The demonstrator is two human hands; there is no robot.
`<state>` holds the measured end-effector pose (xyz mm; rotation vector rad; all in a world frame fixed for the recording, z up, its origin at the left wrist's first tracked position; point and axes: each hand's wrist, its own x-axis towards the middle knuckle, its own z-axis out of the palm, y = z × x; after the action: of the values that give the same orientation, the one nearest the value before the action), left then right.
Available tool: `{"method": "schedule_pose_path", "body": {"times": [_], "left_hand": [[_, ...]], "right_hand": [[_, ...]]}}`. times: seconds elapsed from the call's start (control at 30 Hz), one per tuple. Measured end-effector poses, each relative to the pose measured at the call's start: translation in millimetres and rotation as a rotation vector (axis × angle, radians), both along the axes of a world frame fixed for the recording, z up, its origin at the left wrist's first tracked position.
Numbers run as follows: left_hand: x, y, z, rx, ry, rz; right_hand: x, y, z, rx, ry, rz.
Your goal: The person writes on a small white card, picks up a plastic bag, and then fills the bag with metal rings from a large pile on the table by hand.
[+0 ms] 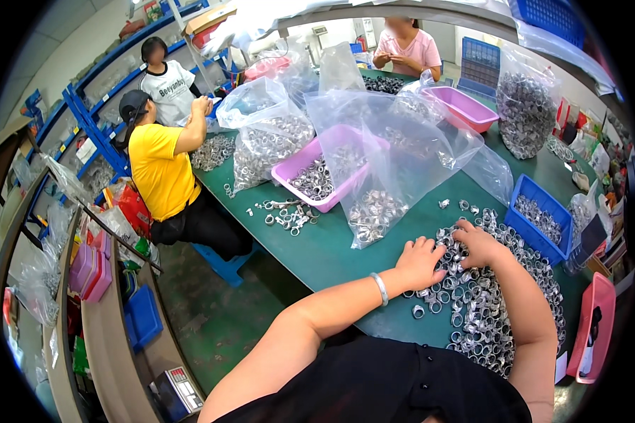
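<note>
A broad pile of small silver ring-shaped metal parts (483, 310), which look like hose clamps, lies on the green table in front of me. My left hand (420, 264) rests at the pile's left edge, its fingers spread and touching the parts. Beside it, my right hand (480, 244) lies over the far side of the pile with fingers apart and a little bent. Neither hand visibly holds a part. A few loose rings (418, 311) sit just off the pile's left side.
Beyond my hands stand a clear plastic bag of rings (377, 215) and a pink tray (283, 171). A blue basket of parts (518, 218) borders the pile at right, near a red bin (600, 296). Other people work around the green table (289, 250).
</note>
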<state>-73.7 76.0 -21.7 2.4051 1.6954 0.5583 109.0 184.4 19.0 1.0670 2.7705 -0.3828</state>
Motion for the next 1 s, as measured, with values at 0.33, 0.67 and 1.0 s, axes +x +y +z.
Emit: {"method": "schedule_pose_path", "body": {"times": [0.33,0.67,1.0], "left_hand": [[-3.7,-4.7,-2.7,0.027,-0.040,0.016],[-4.8,-3.6,-0.5,0.026,-0.051,-0.009],[-15.8,21.4,95.3,0.648,-0.010,-0.134]], "right_hand": [[2.6,2.1,-9.1,0.086,0.174,0.061],[4.3,11.4,-18.0,0.077,0.380,-0.063],[31.0,18.1,-2.4,-0.296,0.827,-0.334]]}}
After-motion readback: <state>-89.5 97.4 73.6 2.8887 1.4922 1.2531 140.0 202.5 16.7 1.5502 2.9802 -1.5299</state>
